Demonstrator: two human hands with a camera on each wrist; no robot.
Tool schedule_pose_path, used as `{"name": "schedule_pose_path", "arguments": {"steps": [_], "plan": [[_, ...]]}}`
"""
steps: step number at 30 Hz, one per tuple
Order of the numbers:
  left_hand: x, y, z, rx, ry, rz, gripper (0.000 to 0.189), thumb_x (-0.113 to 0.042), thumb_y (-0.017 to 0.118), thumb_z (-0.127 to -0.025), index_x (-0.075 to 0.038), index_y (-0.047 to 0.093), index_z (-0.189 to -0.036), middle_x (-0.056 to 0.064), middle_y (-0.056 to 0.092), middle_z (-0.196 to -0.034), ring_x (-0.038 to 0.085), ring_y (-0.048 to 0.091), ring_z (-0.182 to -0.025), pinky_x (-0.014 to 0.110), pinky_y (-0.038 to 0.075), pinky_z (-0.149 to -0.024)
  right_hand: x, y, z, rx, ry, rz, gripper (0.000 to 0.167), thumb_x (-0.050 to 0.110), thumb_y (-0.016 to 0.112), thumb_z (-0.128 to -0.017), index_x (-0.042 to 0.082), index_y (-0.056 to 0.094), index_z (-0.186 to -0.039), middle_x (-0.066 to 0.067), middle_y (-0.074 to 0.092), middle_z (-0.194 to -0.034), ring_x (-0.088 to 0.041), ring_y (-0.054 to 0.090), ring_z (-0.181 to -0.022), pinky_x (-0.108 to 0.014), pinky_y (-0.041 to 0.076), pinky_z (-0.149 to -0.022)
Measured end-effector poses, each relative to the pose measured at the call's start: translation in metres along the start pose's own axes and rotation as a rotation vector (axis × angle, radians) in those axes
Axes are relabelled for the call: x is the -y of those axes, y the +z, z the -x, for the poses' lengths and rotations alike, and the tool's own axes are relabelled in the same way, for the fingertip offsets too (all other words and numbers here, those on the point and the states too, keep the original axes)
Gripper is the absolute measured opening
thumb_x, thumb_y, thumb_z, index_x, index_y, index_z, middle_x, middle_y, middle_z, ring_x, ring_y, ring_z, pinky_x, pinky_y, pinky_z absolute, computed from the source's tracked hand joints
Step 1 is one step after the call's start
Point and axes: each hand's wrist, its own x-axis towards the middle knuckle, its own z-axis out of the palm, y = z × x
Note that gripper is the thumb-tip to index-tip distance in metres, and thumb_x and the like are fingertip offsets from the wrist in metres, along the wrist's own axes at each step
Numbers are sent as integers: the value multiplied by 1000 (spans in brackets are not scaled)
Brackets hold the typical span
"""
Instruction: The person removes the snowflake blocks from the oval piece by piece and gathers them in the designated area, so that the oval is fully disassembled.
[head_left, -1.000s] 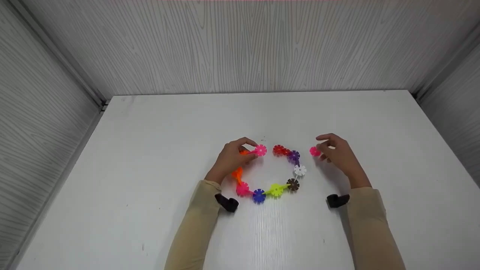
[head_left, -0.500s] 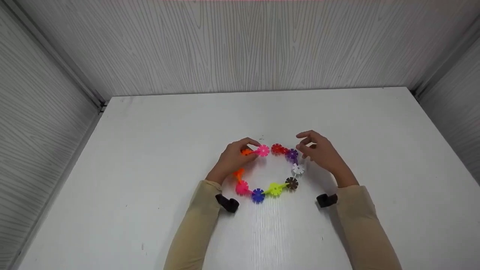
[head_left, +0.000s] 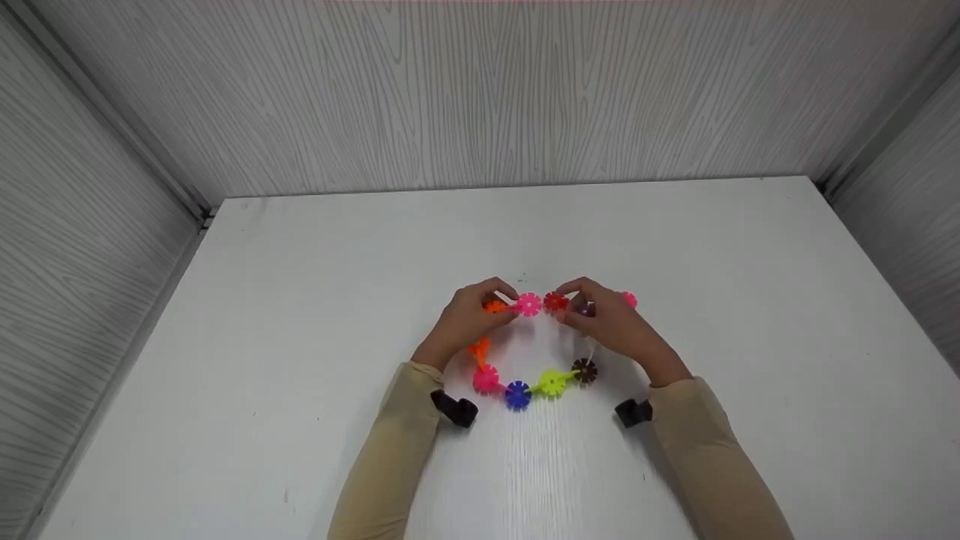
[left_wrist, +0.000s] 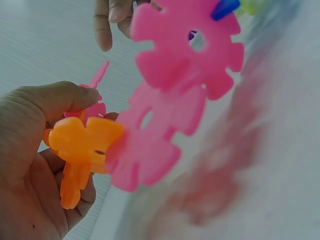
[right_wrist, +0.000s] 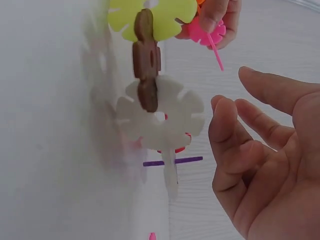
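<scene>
A chain of notched plastic flower discs curves in a near-closed ring on the table. My left hand [head_left: 469,319] pinches its far-left end, at the orange disc [left_wrist: 85,135] and the pink disc [head_left: 529,304]. The red disc [head_left: 556,302] at the other end lies just right of that pink disc, a small gap between them. My right hand [head_left: 607,319] is over the red end, thumb and forefinger spread about it. In the right wrist view its fingers [right_wrist: 225,120] hold nothing and stand beside the white disc [right_wrist: 175,95]. The purple disc [right_wrist: 190,160] is mostly hidden by the right hand in the head view.
Along the near side of the ring run a pink disc [head_left: 486,379], a blue disc [head_left: 517,395], a yellow disc [head_left: 553,383] and a brown disc [head_left: 585,371]. A loose pink disc [head_left: 629,299] shows behind the right hand. Grained panels [head_left: 480,97] wall the white table [head_left: 300,315].
My right hand has moved left from beside the loose pink disc to the red end of the chain. My left hand keeps its pinch, with the pink end shifted slightly right.
</scene>
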Motion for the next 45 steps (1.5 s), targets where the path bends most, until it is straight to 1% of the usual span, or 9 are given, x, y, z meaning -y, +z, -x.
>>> {"name": "schedule_pose_path", "arguments": {"steps": [4,9,13,16,19,26,32,39,45], "plan": [[-2,1,0,14,10,-10,17,-27,67,-90,-25,66,-107,0,66,-95,17,59,-86,27,52,-77,5,6,-1,10,-11,26,41,27,64,-93,18,51,-131,-8,62,-107,-22,56,-87,-30,51,-73],[-4,2,2,44,57,-51,17,-26,67,-90,-25,69,-107,1,65,-88,17,56,-80,27,50,-74,8,12,-1,29,-15,59,42,24,63,-93,18,50,-133,-6,63,-107,-20,57,-85,-28,51,-72],[-4,4,2,57,78,-63,17,-25,67,-90,-24,71,-106,-1,65,-91,16,54,-80,27,48,-74,9,16,-3,52,-30,87,46,22,65,-92,19,49,-135,-7,63,-107,-20,56,-83,-29,51,-71],[-5,5,2,60,90,-56,17,-24,66,-90,-23,72,-106,-1,66,-94,16,54,-81,27,48,-74,10,18,-4,59,-29,100,49,25,69,-90,22,50,-135,-7,63,-108,-20,55,-83,-29,51,-71],[-6,5,2,59,92,-58,15,-24,67,-90,-22,71,-104,1,66,-94,17,54,-81,27,49,-74,11,20,-4,56,-35,112,49,26,70,-88,23,51,-134,-8,63,-106,-20,55,-81,-29,51,-69],[-9,5,0,56,103,-54,10,-22,69,-89,-15,69,-96,2,67,-96,18,56,-87,28,51,-79,10,21,-2,14,-91,141,47,23,69,-90,17,53,-134,-8,63,-99,-18,53,-77,-27,49,-65],[-10,7,-2,61,99,-52,8,-21,68,-89,-15,70,-94,2,66,-91,16,56,-83,27,51,-76,7,18,-2,8,-82,161,44,22,68,-90,16,56,-132,-5,62,-92,-18,53,-75,-25,47,-62],[-10,9,-2,55,92,-65,8,-24,68,-88,-17,70,-92,1,66,-89,17,56,-83,27,51,-76,8,13,-2,1,-79,150,42,20,70,-88,15,61,-129,-6,65,-97,-20,54,-80,-27,49,-65],[-11,8,-3,48,94,-59,7,-24,68,-88,-18,71,-91,0,67,-88,17,56,-82,28,50,-74,11,10,-2,19,-77,123,43,18,69,-88,13,61,-130,-6,65,-103,-21,55,-84,-28,51,-69]]}}
